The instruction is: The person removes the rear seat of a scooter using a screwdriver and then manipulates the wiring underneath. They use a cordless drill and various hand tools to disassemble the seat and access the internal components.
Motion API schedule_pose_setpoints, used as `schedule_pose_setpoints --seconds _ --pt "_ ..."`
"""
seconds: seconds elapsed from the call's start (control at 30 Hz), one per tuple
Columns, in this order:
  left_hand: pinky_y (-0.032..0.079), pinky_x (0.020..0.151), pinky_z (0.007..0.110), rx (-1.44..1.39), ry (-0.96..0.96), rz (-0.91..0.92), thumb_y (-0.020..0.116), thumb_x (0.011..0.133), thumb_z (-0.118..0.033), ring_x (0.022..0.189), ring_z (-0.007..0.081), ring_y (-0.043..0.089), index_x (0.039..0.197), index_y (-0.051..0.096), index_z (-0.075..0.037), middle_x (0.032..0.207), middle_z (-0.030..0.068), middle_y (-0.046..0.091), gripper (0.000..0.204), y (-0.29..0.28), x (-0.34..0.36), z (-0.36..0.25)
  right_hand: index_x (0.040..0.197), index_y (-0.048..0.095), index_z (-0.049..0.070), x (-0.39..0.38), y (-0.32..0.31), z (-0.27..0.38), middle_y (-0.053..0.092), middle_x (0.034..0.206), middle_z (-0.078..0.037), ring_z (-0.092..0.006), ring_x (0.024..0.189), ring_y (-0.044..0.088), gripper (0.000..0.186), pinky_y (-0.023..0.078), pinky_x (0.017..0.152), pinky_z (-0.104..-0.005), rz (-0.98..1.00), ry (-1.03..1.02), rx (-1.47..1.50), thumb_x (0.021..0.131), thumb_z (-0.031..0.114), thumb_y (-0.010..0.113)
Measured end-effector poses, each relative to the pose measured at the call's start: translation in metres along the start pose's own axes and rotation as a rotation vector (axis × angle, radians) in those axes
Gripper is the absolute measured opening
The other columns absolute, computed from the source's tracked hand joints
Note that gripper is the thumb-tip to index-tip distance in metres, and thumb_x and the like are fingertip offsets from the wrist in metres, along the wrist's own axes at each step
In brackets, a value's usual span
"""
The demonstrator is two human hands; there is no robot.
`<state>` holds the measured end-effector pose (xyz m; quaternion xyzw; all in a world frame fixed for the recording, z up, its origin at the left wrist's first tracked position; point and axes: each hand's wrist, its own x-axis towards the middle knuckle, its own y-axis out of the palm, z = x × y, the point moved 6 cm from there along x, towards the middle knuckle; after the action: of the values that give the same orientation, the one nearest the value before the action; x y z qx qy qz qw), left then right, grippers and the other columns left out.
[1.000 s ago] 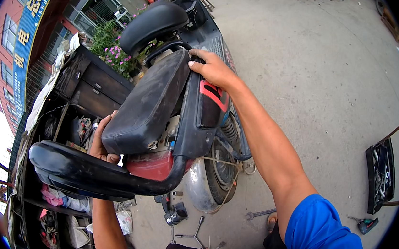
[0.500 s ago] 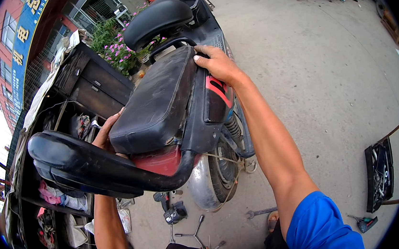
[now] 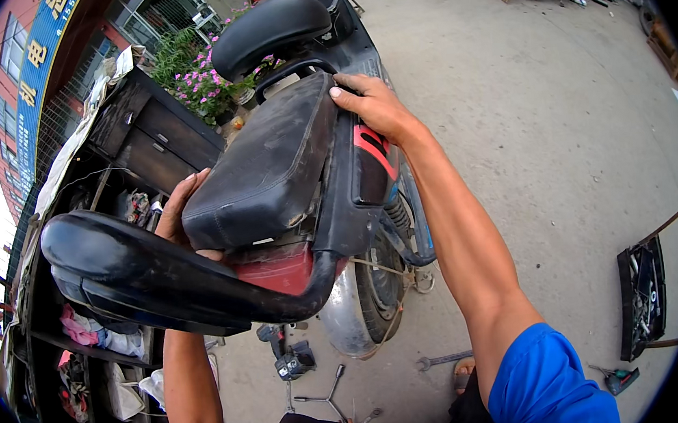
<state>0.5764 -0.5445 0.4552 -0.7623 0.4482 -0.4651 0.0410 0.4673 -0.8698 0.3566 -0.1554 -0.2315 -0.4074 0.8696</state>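
A black padded rear seat (image 3: 261,166) lies tilted on an electric scooter, its near end lifted off the red body panel (image 3: 277,268). My left hand (image 3: 178,213) grips the seat's near left corner, with the thumb side showing under its edge. Around the far right corner of the seat, my right hand (image 3: 374,106) is closed, thumb on top and fingertips partly hidden. A curved black backrest bar (image 3: 156,266) crosses in front of my left forearm. Beyond the rear seat is the rounded front saddle (image 3: 271,34).
On the ground below are a cordless impact wrench (image 3: 292,359), a three-armed socket wrench (image 3: 332,396) and a spanner (image 3: 443,360). To the left stands a dark shelf cabinet (image 3: 158,151) with rags. An open tool case (image 3: 643,296) lies at the right, near a screwdriver-like tool (image 3: 618,379).
The near end of the rear seat has risen slightly, showing more gap above the red panel. My left hand has moved up with it; my right hand has shifted slightly right.
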Motion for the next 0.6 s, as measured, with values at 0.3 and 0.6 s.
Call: schedule_pose_setpoints --seconds 0.3,0.6 --pt "0.041 0.111 0.051 0.019 0.138 -0.044 0.075 0.075 -0.066 0.133 0.0396 0.051 0.141 0.048 0.000 0.140 0.0287 0.052 0.097 0.004 0.013 0.003 0.141 0.050 -0.008 0.003 0.000 -0.007 0.055 0.142 -0.022 -0.0291 0.132 0.051 0.063 0.037 0.111 -0.0362 -0.007 -0.003 -0.039 0.099 0.038 0.061" --pt "0.039 0.112 0.043 0.189 0.120 -0.072 0.058 0.080 -0.079 0.128 0.0280 0.054 0.142 0.046 0.002 0.136 0.0197 0.056 0.103 0.005 0.015 0.000 0.141 0.047 -0.014 -0.017 -0.018 -0.023 0.059 0.136 -0.020 -0.0233 0.125 0.056 0.050 0.042 0.109 -0.0335 -0.087 0.143 0.539 0.102 0.017 0.056"
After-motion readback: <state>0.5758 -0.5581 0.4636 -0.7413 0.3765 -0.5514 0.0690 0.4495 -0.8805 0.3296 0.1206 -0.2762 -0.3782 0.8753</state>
